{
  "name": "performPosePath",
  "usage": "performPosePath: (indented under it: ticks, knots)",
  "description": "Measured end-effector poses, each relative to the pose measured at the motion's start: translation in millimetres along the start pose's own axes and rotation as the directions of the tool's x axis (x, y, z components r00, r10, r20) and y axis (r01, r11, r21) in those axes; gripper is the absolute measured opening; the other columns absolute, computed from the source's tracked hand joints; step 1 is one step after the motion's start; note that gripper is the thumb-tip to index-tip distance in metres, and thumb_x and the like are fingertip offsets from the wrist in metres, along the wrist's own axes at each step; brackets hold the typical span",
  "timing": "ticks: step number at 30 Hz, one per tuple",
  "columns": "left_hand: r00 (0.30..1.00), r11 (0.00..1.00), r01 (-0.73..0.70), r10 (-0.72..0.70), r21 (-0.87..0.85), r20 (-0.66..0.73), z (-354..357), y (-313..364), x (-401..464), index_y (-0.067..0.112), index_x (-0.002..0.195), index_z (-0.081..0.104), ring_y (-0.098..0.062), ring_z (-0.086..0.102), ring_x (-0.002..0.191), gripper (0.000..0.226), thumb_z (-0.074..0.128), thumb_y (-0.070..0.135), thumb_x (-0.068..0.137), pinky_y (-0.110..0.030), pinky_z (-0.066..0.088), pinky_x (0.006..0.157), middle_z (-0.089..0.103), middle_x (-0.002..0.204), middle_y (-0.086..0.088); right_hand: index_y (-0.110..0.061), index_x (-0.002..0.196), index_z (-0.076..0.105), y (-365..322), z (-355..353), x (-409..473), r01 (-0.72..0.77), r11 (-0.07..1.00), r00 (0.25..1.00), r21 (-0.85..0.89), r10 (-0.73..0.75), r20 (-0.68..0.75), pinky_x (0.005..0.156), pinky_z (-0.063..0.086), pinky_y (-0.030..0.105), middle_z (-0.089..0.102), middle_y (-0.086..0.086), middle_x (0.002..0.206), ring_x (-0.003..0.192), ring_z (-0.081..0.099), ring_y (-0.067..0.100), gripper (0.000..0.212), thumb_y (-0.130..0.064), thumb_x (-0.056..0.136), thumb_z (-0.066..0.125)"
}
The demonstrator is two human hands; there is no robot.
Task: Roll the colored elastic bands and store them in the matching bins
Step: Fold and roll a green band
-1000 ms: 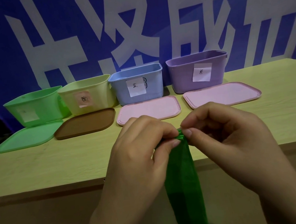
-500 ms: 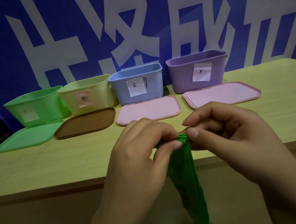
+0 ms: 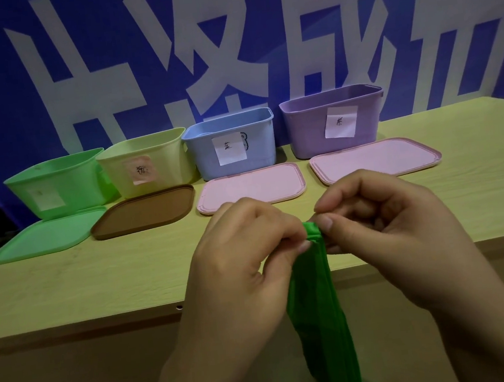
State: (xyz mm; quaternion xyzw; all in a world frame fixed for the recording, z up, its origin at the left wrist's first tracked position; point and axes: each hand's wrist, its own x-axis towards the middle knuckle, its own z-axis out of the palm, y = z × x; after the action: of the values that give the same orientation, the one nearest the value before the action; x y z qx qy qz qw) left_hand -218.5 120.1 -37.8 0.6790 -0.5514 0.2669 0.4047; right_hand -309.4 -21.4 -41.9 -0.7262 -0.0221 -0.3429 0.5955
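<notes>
**Two hands pinch the top of a green band at the desk's near edge**

A person's left hand (image 3: 245,253) and right hand (image 3: 386,239) meet over the near edge of the wooden desk (image 3: 99,284), fingers curled, each pinching the upper end of a green elastic band (image 3: 315,302) between thumb and fingertips. The left grips from the band's left side, the right from its right, the thumbs almost touching across a small rolled fold at the top. The band's long axis runs close to vertical: its rolled end points up toward the far edge, and the flat length hangs down in front of the desk, out of view at the bottom. Along the far edge stand four open bins, left to right: a green bin (image 3: 57,186), a yellow bin (image 3: 148,164), a blue bin (image 3: 233,146) and a purple bin (image 3: 330,123), each bearing a paper label. A lid lies flat just in front of each: a green lid (image 3: 47,234), a brown lid (image 3: 144,211) and two pink lids (image 3: 250,188) (image 3: 375,159). A blue banner with large white characters (image 3: 230,53) fills the background.
</notes>
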Motion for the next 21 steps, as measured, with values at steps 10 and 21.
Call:
performPosePath:
  ticks: [10,21]
  knots:
    - [0.996,0.997,0.056,-0.052,-0.046,0.073,-0.7,-2.8,-0.2,0.017,0.08,0.061,-0.004,0.056,0.093,0.003,0.06,0.019,0.081,-0.014,0.042,0.078,0.057,0.094,0.012,-0.029,0.084,0.061,1.0,1.1,-1.1,0.263,0.903,0.965,-0.341,-0.243,0.102,0.059,0.047,0.008,0.065,-0.011,0.08,0.07,0.065,0.003,0.008,-0.026,0.077,0.063]
    - [0.994,0.987,0.101,-0.094,-0.123,0.061,-2.1,0.2,-0.7,0.016,0.078,0.064,-0.002,0.059,0.088,0.004,0.061,0.019,0.079,-0.01,0.045,0.074,0.061,0.089,0.014,-0.03,0.088,0.059,0.9,-0.5,-2.1,0.322,0.845,0.945,-0.426,-0.31,0.1,0.063,0.05,0.009,0.064,-0.012,0.085,0.073,0.065,0.002,0.013,-0.023,0.078,0.063]
